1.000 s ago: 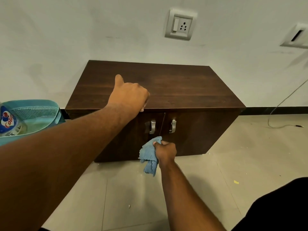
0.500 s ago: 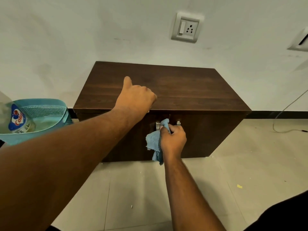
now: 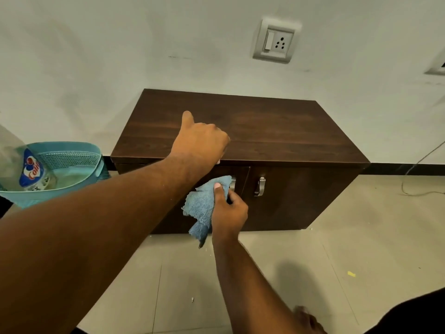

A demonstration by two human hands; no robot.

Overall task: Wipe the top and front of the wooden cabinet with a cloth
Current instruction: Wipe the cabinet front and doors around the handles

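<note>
The dark wooden cabinet (image 3: 277,131) stands low against the white wall, with two doors and two metal handles (image 3: 259,186). My left hand (image 3: 199,141) rests on the front edge of its top, fingers curled over the edge and thumb pointing up. My right hand (image 3: 228,210) grips a crumpled blue cloth (image 3: 204,203) and presses it against the left door, right beside the left handle, which the cloth partly hides.
A teal plastic basket (image 3: 72,160) holding a cleaner bottle (image 3: 31,172) sits on the floor left of the cabinet. A wall socket (image 3: 275,42) is above. A thin cable (image 3: 414,189) trails on the tiled floor at right. Small debris dots the tiles.
My right hand rose with the cloth from low on the cabinet front up to the handles, then shifted left onto the left door. The left hand stayed on the top edge.
</note>
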